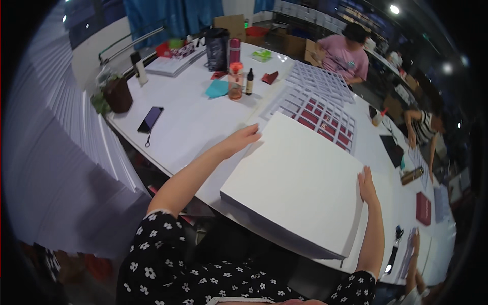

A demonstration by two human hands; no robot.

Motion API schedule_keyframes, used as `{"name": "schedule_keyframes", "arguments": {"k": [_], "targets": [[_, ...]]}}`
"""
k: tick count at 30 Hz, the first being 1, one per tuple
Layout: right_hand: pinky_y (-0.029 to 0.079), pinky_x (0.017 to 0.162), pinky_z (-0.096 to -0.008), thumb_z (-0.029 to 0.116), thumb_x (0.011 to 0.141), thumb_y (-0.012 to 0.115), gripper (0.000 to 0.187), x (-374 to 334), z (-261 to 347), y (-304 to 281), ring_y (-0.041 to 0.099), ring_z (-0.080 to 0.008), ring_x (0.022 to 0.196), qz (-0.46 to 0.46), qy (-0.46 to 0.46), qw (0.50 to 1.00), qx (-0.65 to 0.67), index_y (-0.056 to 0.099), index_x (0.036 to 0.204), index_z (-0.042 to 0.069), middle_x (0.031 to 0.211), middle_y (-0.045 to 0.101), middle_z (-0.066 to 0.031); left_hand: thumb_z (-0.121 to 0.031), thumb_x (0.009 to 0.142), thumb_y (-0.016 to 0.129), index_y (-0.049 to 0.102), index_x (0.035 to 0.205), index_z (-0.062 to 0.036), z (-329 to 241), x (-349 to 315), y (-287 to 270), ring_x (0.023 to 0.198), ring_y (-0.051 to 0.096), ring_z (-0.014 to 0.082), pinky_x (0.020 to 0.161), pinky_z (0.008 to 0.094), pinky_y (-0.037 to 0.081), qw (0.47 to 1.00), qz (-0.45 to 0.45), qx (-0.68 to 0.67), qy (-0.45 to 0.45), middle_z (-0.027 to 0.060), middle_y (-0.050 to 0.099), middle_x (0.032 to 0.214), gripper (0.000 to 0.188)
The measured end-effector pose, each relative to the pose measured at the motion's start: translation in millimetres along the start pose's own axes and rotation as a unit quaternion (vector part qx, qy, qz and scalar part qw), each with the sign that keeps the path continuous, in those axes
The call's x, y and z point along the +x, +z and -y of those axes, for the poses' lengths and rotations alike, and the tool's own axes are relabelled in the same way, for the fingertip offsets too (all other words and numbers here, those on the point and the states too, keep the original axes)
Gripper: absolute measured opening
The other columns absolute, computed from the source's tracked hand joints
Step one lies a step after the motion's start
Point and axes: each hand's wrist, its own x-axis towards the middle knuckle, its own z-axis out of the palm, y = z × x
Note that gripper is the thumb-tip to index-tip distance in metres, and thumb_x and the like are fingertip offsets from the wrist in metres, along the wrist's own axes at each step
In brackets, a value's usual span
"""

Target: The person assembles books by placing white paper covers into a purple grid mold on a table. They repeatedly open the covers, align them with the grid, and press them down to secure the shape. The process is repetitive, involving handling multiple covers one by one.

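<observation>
A large, flat white box (297,185) lies tilted in front of me, its near corner reaching past the table's edge. My left hand (245,138) is against its far left side, fingers stretched along the edge. My right hand (367,186) presses the right side, fingers pointing up along it. Between them the two palms hold the box. Whether anything is inside cannot be seen. Just beyond it lies a white grid divider (330,119) with dark red pieces in several of its cells.
On the white table (193,127) are a phone (151,119), an orange bottle (235,81), a small dark bottle (249,82) and a potted plant (117,95). Tall stacks of white sheets (76,152) rise at the left. A person in pink (345,56) and others work around the table.
</observation>
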Motion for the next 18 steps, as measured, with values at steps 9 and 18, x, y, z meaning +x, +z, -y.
{"name": "schedule_keyframes", "arguments": {"k": [9,18], "targets": [[0.017,0.121,-0.0424,0.031,0.106,0.034,0.058,0,9,5,0.019,-0.0388,0.148,-0.009,0.04,0.998,-0.04,0.023,0.152,-0.002,0.158,0.022,-0.0269,-0.038,0.101,0.05,0.022,0.153,0.003,14,96,24,0.145,0.031,0.0294,0.117,0.0347,0.025,0.999,-0.034,0.016,0.0,0.0205,0.031,0.157,0.073],[0.024,0.118,-0.0506,0.043,0.104,0.035,0.066,2,36,-2,0.018,-0.0495,0.145,0.021,0.094,0.977,-0.188,0.028,0.15,-0.003,0.157,0.023,-0.0289,-0.036,0.101,0.045,0.021,0.155,-0.003,2,86,19,0.144,0.032,0.0323,0.116,0.0371,0.027,0.998,-0.002,0.064,-0.024,0.0219,0.032,0.156,0.068]]}}
